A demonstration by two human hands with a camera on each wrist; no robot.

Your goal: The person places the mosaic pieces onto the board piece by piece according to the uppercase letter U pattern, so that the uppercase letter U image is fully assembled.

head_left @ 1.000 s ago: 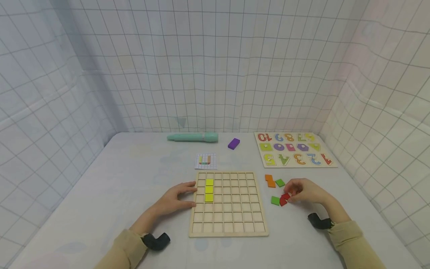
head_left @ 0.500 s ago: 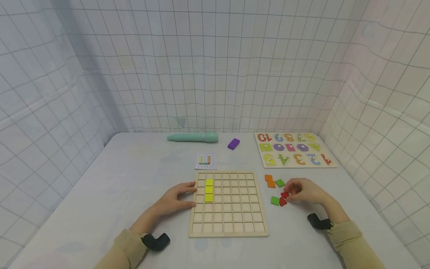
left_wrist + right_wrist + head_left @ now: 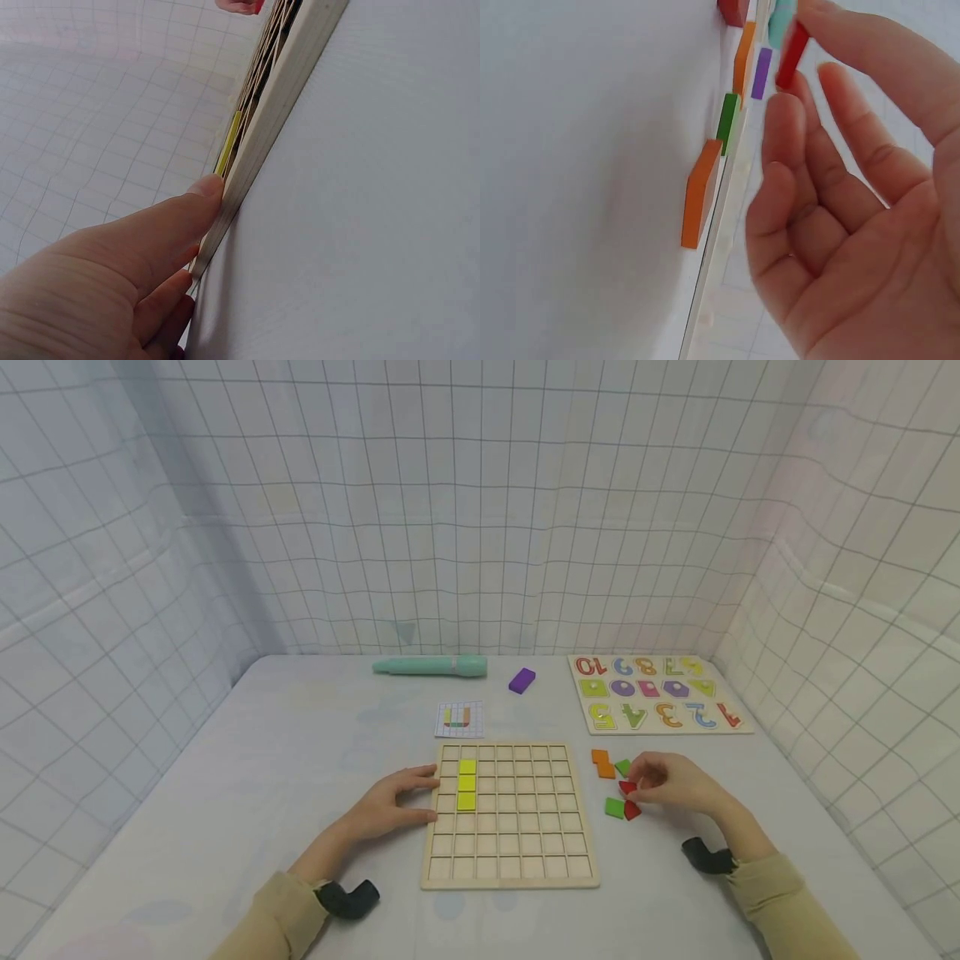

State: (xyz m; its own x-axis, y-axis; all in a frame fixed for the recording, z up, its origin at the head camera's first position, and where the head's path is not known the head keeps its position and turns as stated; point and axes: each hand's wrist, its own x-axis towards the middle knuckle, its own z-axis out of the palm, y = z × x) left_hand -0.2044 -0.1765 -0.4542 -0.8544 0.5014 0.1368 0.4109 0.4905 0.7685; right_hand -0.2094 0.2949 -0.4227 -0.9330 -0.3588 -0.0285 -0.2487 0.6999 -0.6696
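Near green tiles (image 3: 614,807) and orange pieces (image 3: 605,770), right grip (image 3: 675,781) pinched on red piece (image 3: 627,787), left grip (image 3: 384,807) loose against board (image 3: 510,883).

On my remote feed the near grid board (image 3: 510,823) looked like pale matt wood, the red tile (image 3: 793,56) at right smooth, the far mint pen (image 3: 427,666) smooth plastic, the gridded backdrop (image 3: 480,510) rippled cloth.

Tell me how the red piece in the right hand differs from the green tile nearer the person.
The right hand pinches the red piece, while the green tile lies flat on the table. Fingers partly cover the red piece; the green tile's four-sided face shows. Both are off the grid board, to its right.
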